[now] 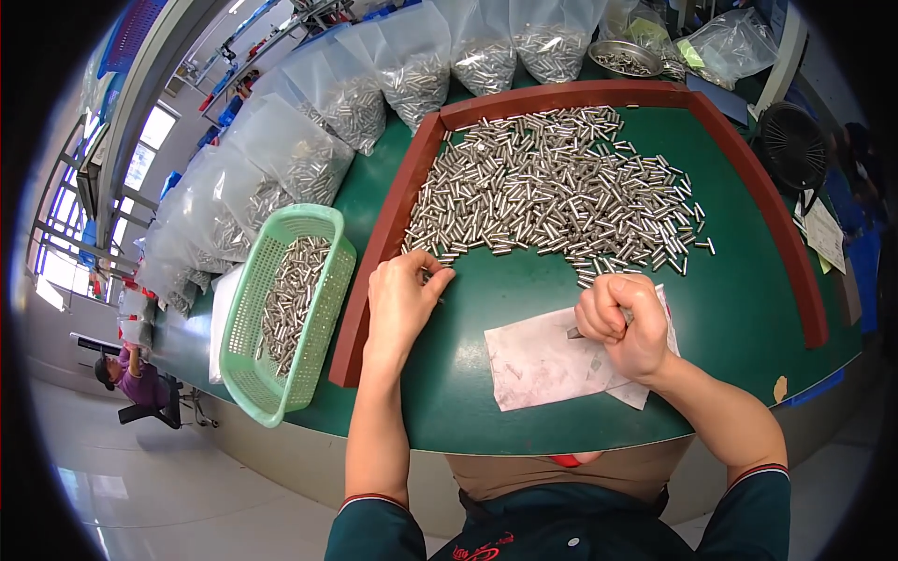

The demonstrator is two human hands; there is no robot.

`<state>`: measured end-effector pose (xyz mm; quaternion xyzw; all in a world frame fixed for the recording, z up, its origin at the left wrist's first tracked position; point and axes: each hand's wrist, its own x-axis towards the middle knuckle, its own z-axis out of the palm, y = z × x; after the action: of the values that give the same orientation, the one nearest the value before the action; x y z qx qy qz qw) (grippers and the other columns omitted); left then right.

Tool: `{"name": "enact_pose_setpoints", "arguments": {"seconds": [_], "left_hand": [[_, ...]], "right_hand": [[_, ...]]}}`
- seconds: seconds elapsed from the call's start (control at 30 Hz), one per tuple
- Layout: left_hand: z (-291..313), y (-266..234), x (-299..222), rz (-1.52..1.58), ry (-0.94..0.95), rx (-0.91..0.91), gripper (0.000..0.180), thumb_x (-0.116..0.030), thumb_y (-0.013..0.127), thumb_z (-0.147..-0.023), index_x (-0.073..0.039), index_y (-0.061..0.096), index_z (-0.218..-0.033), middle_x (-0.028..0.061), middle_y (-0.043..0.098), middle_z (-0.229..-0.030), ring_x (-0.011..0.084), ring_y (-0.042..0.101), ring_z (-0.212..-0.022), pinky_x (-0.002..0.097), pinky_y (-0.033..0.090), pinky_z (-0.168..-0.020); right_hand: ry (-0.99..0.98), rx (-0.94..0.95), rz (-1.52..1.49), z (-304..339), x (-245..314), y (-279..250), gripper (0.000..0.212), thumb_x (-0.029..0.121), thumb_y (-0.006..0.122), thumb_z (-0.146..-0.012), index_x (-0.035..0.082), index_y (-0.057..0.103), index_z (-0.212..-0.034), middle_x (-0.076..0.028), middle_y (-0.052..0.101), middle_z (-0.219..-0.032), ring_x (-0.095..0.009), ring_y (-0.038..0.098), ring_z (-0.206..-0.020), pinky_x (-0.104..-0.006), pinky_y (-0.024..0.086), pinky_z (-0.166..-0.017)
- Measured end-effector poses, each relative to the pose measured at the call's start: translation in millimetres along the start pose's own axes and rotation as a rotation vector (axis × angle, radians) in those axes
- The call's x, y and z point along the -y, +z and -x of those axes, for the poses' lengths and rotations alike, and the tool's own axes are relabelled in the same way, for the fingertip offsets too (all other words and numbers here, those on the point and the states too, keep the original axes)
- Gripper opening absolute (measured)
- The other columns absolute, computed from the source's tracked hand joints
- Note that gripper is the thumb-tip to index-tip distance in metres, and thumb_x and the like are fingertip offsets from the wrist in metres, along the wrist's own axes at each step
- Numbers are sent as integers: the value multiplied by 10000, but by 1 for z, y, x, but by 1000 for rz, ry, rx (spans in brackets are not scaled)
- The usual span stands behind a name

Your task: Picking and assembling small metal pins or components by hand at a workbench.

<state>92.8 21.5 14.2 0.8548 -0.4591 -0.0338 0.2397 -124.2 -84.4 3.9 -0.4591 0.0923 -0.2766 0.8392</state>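
Cylindrical metal pins lie heaped on the green tabletop, inside a red-brown border. Left hand: at the heap's lower left edge, fingers bent toward thumb; cannot tell whether it grips a pin. Right hand: curled closed around a small grey piece, its end showing at the fingers, above a smudged paper sheet. Left of the border: green perforated basket, part-filled with similar pins. Clear plastic bags of metal pieces line the far and left sides.
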Motion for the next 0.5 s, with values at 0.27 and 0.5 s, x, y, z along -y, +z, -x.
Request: {"name": "enact_pose_setpoints", "arguments": {"seconds": [0.27, 0.5], "left_hand": [[2, 15, -9, 49, 86, -59, 165, -150, 663, -691, -1, 591, -695, 101, 521, -504, 223, 519, -469, 320, 410, -477], [9, 24, -30, 1643, -313, 584, 146, -202, 505, -865, -73, 498, -797, 53, 558, -748, 75, 467, -577, 197, 370, -509]], "right_hand": [[-12, -28, 23, -1, -1, 2, 370, 200, 335, -817, 89, 281, -468, -4, 264, -408, -88, 194, -394, -243, 177, -398], [-5, -3, -13, 0, -2, -1, 338, 151, 327, -811, 78, 278, -485, -1, 274, -433, -82, 220, -409, -237, 194, -413]]}}
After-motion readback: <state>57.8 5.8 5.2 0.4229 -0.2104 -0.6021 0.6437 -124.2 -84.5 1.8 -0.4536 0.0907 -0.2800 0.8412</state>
